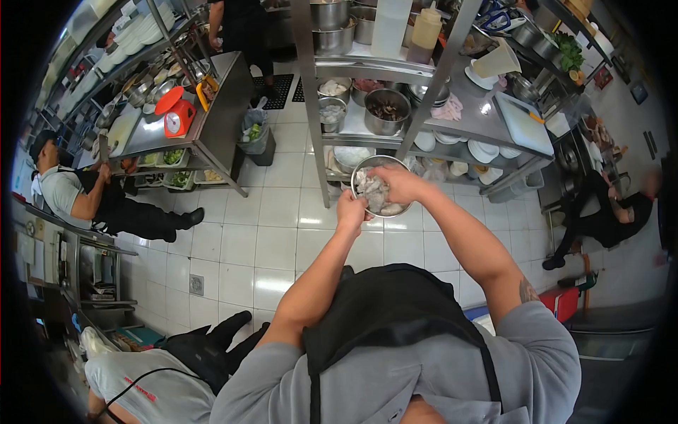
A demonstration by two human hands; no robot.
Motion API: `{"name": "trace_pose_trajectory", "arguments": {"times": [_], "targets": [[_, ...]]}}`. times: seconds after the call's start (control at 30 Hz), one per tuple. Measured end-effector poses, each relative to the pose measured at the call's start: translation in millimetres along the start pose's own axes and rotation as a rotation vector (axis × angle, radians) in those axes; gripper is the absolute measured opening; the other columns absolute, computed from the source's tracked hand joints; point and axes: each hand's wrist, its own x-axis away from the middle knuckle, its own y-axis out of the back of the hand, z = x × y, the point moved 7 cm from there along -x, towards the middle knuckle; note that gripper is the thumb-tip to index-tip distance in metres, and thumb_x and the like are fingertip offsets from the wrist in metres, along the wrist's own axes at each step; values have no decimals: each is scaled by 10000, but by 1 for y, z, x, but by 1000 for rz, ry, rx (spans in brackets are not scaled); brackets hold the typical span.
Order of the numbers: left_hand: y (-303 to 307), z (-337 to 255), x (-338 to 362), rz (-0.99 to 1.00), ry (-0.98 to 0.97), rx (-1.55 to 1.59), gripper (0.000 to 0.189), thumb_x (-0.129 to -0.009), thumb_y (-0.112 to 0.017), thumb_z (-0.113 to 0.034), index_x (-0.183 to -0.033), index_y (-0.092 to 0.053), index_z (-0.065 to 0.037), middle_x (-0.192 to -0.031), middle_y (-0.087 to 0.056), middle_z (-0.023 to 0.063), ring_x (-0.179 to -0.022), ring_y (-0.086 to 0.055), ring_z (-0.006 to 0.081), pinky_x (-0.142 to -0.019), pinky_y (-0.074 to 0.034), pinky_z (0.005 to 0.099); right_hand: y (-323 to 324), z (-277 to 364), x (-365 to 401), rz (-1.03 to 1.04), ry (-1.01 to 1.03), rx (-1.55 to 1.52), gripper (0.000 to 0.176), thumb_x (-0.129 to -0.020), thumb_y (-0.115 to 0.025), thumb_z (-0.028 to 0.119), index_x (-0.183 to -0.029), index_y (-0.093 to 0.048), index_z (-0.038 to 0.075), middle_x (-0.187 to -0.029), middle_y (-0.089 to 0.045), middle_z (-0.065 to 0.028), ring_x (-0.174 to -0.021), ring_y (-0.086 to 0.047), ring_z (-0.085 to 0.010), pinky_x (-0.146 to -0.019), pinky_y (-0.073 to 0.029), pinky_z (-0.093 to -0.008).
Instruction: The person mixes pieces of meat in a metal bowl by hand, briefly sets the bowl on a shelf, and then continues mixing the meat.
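Observation:
A round metal bowl is held out in front of me, with pale grey, wet-looking raw pieces inside. My left hand is closed on the bowl's near left rim. From the right, my right hand reaches over the rim, its fingers curled among the raw pieces and partly hidden by them. Just beyond the bowl stands a metal shelf rack; a pot of dark food sits on its middle level.
Co-workers stand at left, right, lower left and the back. An orange scale tops the left steel table. A bin stands on the tiled floor. A white cutting board lies on the right counter.

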Motion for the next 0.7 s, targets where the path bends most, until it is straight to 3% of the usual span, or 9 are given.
{"name": "trace_pose_trajectory", "arguments": {"times": [0.03,0.13,0.23,0.27,0.4,0.5,0.6,0.7], "targets": [[1,1,1,14,8,-9,97,-793,-532,56,-853,-484,-4,-700,-560,97,-445,-568,183,-360,-469,304,5,7,2,-14,49,17,748,-659,-789,121,-1353,-511,134,-1288,-519,-235,-1178,-542,-439,-1009,-451,-451],[-10,-10,10,60,-6,35,95,-795,-531,55,-866,-496,2,-687,-551,87,-441,-555,174,-360,-454,299,-6,4,4,-33,-112,19,827,-621,-848,224,-1374,-508,169,-1364,-454,-266,-1199,-539,-441,-1033,-444,-445],[-11,-15,16,36,-32,-44,127,-781,-545,42,-886,-492,-5,-701,-566,92,-428,-532,167,-367,-451,286,-23,-2,2,-10,-258,8,826,-627,-855,251,-1378,-513,209,-1332,-481,-268,-1178,-555,-434,-1010,-463,-458],[-10,-10,14,44,-25,-63,136,-776,-545,45,-889,-495,-12,-707,-566,90,-422,-521,159,-366,-451,285,-25,-3,1,6,-258,37,718,-679,-796,171,-1347,-537,225,-1277,-512,-260,-1126,-575,-439,-950,-491,-473],[-5,10,3,42,6,-40,126,-779,-550,43,-873,-496,-21,-716,-562,82,-458,-534,163,-377,-470,291,-26,-23,-9,27,-259,107,565,-753,-599,-22,-1271,-575,202,-1185,-567,-227,-1122,-574,-415,-911,-490,-474],[8,11,-2,-31,33,-23,104,-781,-558,38,-859,-511,-12,-723,-555,68,-500,-557,166,-398,-509,302,-21,-12,-9,-108,-228,-17,492,-778,-620,1,-1250,-580,133,-1154,-594,-212,-1130,-571,-392,-958,-469,-446],[25,16,-11,-60,57,37,109,-784,-560,31,-836,-492,-36,-724,-556,74,-519,-560,165,-394,-495,303,-29,9,-13,-2,-140,-241,488,-778,-628,11,-1256,-581,100,-1230,-583,-206,-1185,-546,-385,-1004,-443,-432],[40,21,-14,-116,66,115,119,-788,-547,37,-828,-469,-43,-709,-553,82,-490,-544,161,-380,-463,297,-22,13,-23,-116,-127,-183,510,-778,-640,37,-1282,-567,72,-1286,-569,-205,-1229,-525,-383,-1043,-419,-422]]}}
